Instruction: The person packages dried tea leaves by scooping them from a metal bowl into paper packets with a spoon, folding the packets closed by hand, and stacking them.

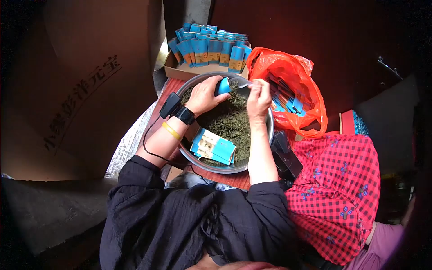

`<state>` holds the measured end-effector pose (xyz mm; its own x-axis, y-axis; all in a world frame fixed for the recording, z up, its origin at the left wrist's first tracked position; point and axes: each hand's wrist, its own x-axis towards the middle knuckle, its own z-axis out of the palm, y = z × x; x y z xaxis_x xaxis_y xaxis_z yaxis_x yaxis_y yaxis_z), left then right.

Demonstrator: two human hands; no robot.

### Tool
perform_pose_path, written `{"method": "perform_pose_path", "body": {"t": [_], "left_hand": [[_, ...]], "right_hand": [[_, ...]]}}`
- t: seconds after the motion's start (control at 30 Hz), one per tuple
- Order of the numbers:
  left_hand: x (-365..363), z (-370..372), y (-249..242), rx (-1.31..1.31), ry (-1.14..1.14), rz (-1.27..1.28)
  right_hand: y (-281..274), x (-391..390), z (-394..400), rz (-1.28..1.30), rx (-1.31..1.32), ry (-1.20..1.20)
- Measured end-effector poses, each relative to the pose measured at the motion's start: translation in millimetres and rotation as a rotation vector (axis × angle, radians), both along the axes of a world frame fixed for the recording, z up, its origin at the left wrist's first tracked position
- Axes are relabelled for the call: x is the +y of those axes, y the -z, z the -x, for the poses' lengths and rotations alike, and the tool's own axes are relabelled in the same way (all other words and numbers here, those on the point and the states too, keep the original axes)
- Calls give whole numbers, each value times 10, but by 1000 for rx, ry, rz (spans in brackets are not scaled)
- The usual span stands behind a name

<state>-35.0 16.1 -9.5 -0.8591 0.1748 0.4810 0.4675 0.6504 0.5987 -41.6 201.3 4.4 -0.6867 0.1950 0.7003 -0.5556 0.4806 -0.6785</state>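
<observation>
Over a round metal basin [266, 155] of dried green leaves [229, 123], my left hand [207, 94] grips a small blue packet [224, 85] near the far rim. My right hand [259, 96] pinches the handle of a pale spoon [240, 82], whose scoop end is beside the packet's mouth. Several flat blue and cream packets [213, 146] lie on the leaves at the near side of the basin.
Behind the basin, a cardboard box [180, 72] holds many upright blue packets [214, 50]. A red plastic bag [310, 90] with more packets stands to the right. Red checked cloth [337, 189] covers part of another person at the right. A large cardboard sheet [90, 45] rises at the left.
</observation>
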Motion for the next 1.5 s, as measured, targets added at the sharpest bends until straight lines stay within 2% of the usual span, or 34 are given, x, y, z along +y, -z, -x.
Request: {"method": "perform_pose_path", "body": {"t": [0.1,0.13,0.23,0.3,0.37,0.5,0.57,0.6,0.73,0.87,0.97,1.17,1.27,1.37,1.5], "left_hand": [[4,-8,-2,37,-4,-37],[3,3,1,88,-1,-52],[21,-8,-29,186,23,-86],[31,-7,-33,182,37,-83],[28,-6,-12,158,26,-65],[4,6,13,117,8,-50],[0,13,21,64,1,-17],[-3,-12,-13,48,5,-14],[-3,-7,14,50,13,10],[-9,2,33,54,23,15],[-14,17,57,59,26,24],[-6,10,75,78,28,20],[-15,10,60,76,68,12],[-20,-23,-24,5,79,29],[-4,-16,3,64,47,-19]], "right_hand": [[121,115,92,-178,-109,113],[130,120,51,-359,-303,178],[230,29,39,-704,-511,161],[328,-43,29,-594,-525,16],[365,-48,64,-490,-608,9],[470,108,233,-324,-553,81],[574,236,358,-40,-449,-14],[419,225,286,61,-406,-21],[207,213,200,246,-224,-16],[156,7,99,102,-148,-170],[161,-89,48,-287,32,-111],[46,-91,-12,-249,173,-12],[3,-163,-61,-381,192,-95],[69,-109,-25,-293,106,-75],[47,94,36,13,-23,76]]}}
